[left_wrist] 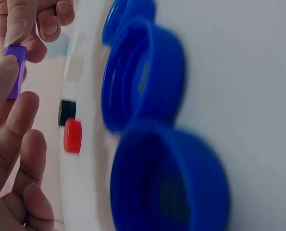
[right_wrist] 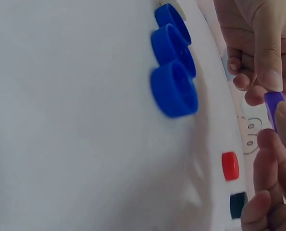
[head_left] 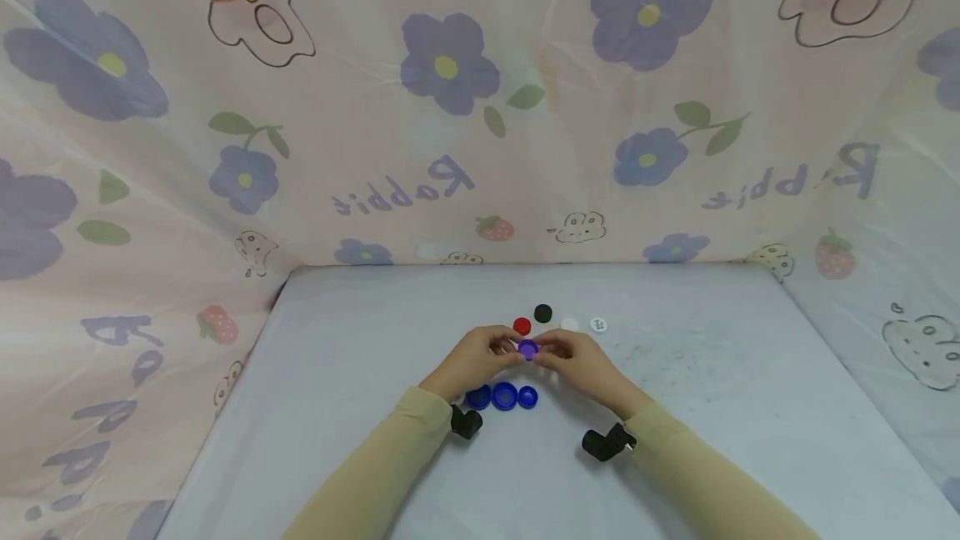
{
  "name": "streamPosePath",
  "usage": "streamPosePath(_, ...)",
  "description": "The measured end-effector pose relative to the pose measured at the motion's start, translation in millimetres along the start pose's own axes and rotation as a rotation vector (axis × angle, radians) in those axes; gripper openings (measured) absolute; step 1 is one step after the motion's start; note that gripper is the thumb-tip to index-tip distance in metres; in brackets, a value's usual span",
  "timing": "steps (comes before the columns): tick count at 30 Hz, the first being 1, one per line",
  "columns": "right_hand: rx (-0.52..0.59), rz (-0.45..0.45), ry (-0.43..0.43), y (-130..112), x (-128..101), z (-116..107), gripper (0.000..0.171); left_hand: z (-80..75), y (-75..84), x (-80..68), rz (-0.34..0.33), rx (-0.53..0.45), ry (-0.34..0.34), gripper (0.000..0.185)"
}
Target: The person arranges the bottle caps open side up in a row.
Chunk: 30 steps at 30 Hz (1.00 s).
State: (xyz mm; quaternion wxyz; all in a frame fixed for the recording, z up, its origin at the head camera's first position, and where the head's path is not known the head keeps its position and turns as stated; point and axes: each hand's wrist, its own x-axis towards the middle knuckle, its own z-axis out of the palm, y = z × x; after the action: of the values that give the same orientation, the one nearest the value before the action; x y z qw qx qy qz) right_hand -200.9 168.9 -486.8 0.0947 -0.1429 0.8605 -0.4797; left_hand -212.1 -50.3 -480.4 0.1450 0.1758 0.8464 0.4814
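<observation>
While both my left hand [head_left: 474,361] and right hand [head_left: 581,363] pinch the purple cap [head_left: 528,348] (held above the table), I should grip lightly by its rim.

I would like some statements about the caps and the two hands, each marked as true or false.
1. Both hands hold the purple cap between their fingers. True.
2. Three blue caps lie in a row on the table, near the wrists. True.
3. The red cap is stacked on the black cap. False: they lie side by side on the table, apart.
4. The left hand rests flat on the table and holds nothing. False: it pinches the purple cap together with the right hand.
5. The blue caps lie with the open side up. True.
</observation>
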Motion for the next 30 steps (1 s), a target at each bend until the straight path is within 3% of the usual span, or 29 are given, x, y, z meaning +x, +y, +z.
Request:
streamPosePath(15,0.017,0.049,-0.049,20.8,-34.0,-3.3,0.03,28.4,10.2,-3.1,0.022,0.174,-0.105,0.025)
streamPosePath(30,-0.101,-0.004,-0.088,33.5,-40.8,-0.7,0.03,31.3,7.5,-3.6,0.145,0.422,-0.234,0.049)
